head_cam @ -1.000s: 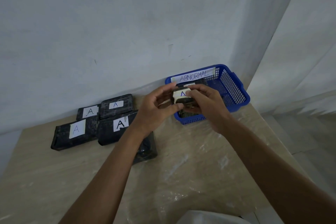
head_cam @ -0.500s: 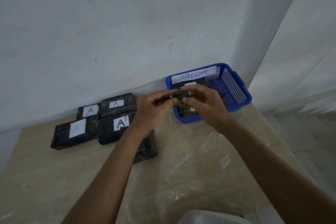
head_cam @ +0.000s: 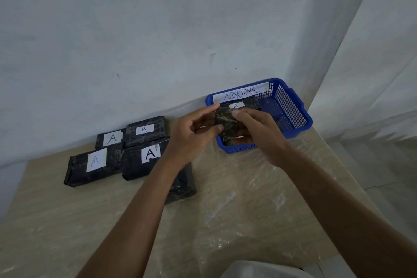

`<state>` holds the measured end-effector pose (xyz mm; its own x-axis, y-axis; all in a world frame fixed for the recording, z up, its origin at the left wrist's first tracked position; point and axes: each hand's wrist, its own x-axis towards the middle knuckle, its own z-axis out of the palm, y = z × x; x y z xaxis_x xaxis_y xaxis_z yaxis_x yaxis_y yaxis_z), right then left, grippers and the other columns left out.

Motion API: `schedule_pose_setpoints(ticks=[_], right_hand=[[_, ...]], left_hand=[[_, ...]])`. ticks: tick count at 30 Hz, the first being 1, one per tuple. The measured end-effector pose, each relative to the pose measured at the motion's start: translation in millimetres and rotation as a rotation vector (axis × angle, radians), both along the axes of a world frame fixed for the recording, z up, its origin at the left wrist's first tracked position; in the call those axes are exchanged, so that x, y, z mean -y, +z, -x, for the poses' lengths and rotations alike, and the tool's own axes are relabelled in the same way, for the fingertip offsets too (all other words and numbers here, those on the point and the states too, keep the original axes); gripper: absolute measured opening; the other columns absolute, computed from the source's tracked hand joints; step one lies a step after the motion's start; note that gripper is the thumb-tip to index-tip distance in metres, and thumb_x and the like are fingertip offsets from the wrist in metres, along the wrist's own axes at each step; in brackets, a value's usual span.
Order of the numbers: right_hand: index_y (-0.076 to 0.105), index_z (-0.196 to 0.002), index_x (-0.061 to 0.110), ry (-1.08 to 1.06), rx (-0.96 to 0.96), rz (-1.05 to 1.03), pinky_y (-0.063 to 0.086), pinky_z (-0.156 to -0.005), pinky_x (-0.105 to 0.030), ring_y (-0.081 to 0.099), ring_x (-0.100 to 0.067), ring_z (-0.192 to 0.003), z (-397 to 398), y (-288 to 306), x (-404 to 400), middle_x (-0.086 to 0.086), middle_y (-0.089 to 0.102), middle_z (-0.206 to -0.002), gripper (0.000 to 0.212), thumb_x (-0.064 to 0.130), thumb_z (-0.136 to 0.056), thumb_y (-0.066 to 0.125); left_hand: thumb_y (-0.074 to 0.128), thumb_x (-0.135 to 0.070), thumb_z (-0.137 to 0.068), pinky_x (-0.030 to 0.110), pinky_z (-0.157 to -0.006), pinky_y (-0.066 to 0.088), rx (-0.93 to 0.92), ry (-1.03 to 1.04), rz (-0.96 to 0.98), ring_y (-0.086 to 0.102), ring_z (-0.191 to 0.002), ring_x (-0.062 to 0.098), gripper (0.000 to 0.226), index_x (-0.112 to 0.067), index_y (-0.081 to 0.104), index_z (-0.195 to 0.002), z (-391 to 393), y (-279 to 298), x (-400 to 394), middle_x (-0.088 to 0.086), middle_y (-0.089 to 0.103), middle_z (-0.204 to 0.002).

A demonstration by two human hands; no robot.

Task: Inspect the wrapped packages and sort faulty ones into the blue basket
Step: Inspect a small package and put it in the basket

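Black plastic wrap, streaked with glossy tape, covers the small rectangular package (head_cam: 225, 123) that you hold up in front of you, just before the near-left corner of the blue plastic mesh basket (head_cam: 291, 108). Your left hand (head_cam: 191, 135) pinches the package's left edge between thumb and curled fingers; your right hand (head_cam: 257, 133) grips its right side, with the thumb on the upper edge and the fingers curled beneath. The face turned toward you shows no label.

The basket stands on the pale marble-patterned surface (head_cam: 237, 221) against the grey wall (head_cam: 158, 29), with a white paper strip reading "ABNORMAL" (head_cam: 241, 93) fixed along its far rim. Inside it lies another black wrapped package with a white "A" label (head_cam: 242, 104), partly hidden behind the held one.

To the left, on the same surface, four black wrapped packages with white "A" labels form a cluster: one at front left (head_cam: 90, 166), one at front right (head_cam: 144, 158), one at back left (head_cam: 110, 139) and one at back right (head_cam: 145, 131), the neighbours touching or overlapping. A fifth dark wrapped package (head_cam: 182, 185) lies beneath your left forearm, its label not visible. A pale rounded object (head_cam: 266, 269) shows at the bottom edge; what it is cannot be told.
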<state>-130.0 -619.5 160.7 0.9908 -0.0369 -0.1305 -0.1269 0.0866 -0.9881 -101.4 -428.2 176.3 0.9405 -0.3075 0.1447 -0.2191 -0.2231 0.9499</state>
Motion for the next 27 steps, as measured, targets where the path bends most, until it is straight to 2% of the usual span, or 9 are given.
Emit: schedule_pose_setpoints(ticks=[2, 6, 9, 14, 17, 20, 22, 24, 27], right_hand=[[0.074, -0.112, 0.011, 0.059, 0.03, 0.005, 0.063, -0.088, -0.043, 0.073, -0.029, -0.105, 2.2, -1.5, 0.9, -0.018, 0.074, -0.111, 0.029, 0.035, -0.105, 0.058], [0.063, -0.134, 0.011, 0.052, 0.185, 0.103, 0.062, -0.091, -0.037, 0.075, -0.022, -0.104, 3.4, -2.9, -0.3, -0.008, 0.076, -0.113, 0.038, 0.01, -0.097, 0.07], [0.068, -0.123, 0.008, -0.016, 0.254, 0.239, 0.064, -0.086, -0.043, 0.077, -0.026, -0.093, 0.1, -5.7, -2.8, -0.009, 0.077, -0.104, 0.031, -0.002, -0.093, 0.07], [0.072, -0.111, 0.008, -0.045, 0.234, 0.24, 0.065, -0.083, -0.041, 0.077, -0.024, -0.089, -1.6, -7.0, -1.4, -0.009, 0.078, -0.098, 0.021, -0.001, -0.093, 0.069], [0.071, -0.113, 0.007, 0.02, 0.201, 0.202, 0.064, -0.081, -0.038, 0.077, -0.028, -0.09, -0.2, -6.2, -0.5, -0.012, 0.078, -0.097, 0.019, 0.003, -0.095, 0.07], [0.072, -0.106, 0.007, 0.0, 0.168, 0.165, 0.064, -0.076, -0.033, 0.077, -0.025, -0.085, 0.6, -5.1, -2.6, -0.012, 0.078, -0.09, 0.011, 0.003, -0.096, 0.068], [0.072, -0.1, 0.007, -0.029, 0.111, 0.1, 0.063, -0.072, -0.028, 0.076, -0.02, -0.082, 0.5, -3.5, -4.1, -0.011, 0.078, -0.086, 0.008, 0.003, -0.097, 0.066], [0.073, -0.096, 0.009, -0.049, 0.044, 0.003, 0.065, -0.075, -0.035, 0.077, -0.024, -0.086, 0.0, -2.5, -2.9, -0.01, 0.077, -0.087, 0.007, 0.008, -0.098, 0.066], [0.072, -0.089, 0.014, -0.028, -0.046, -0.075, 0.065, -0.073, -0.038, 0.076, -0.028, -0.08, 0.7, -1.3, -0.9, -0.016, 0.076, -0.091, 0.016, 0.018, -0.102, 0.063]], left_hand=[[0.076, 0.001, -0.088, 0.019, -0.086, 0.058, 0.011, 0.045, -0.006, 0.073, -0.098, 0.002, 0.045, -0.023, 0.068, -0.126, -0.2, 2.1, 1.6, 0.003, 0.076, -0.108], [0.075, -0.002, -0.09, 0.014, -0.079, 0.057, 0.029, 0.102, -0.026, 0.075, -0.088, 0.001, 0.033, -0.008, 0.073, -0.123, 0.1, 1.5, 1.5, -0.007, 0.077, -0.096], [0.074, -0.003, -0.091, 0.015, -0.081, 0.057, -0.003, 0.079, -0.036, 0.076, -0.092, 0.004, 0.033, -0.006, 0.073, -0.124, 1.9, 0.8, 1.2, -0.004, 0.078, -0.098], [0.072, 0.0, -0.091, 0.024, -0.084, 0.061, -0.068, 0.043, -0.008, 0.076, -0.098, 0.015, 0.037, -0.006, 0.07, -0.128, 2.2, -1.1, 2.1, 0.013, 0.077, -0.106], [0.07, 0.008, -0.091, 0.013, -0.074, 0.057, -0.039, 0.062, -0.03, 0.075, -0.085, 0.001, 0.034, -0.002, 0.07, -0.124, 2.9, -0.6, 3.0, -0.001, 0.076, -0.094], [0.068, 0.005, -0.093, 0.014, -0.072, 0.058, -0.078, 0.047, -0.028, 0.075, -0.082, 0.0, 0.031, -0.006, 0.072, -0.121, 3.1, 0.7, 3.7, -0.01, 0.076, -0.086], [0.066, -0.001, -0.096, 0.021, -0.08, 0.061, -0.126, 0.014, -0.008, 0.076, -0.092, 0.005, 0.029, -0.007, 0.071, -0.124, 2.6, 1.6, 2.9, -0.005, 0.078, -0.096], [0.067, -0.007, -0.097, 0.024, -0.091, 0.059, -0.142, -0.038, -0.01, 0.072, -0.108, 0.008, 0.037, -0.013, 0.066, -0.133, 1.9, -0.4, 0.4, 0.001, 0.075, -0.116], [0.074, 0.0, -0.089, 0.027, -0.1, 0.056, -0.071, -0.04, -0.035, 0.067, -0.12, 0.007, 0.053, -0.022, 0.063, -0.136, 1.8, -2.8, -2.0, -0.002, 0.072, -0.127]])
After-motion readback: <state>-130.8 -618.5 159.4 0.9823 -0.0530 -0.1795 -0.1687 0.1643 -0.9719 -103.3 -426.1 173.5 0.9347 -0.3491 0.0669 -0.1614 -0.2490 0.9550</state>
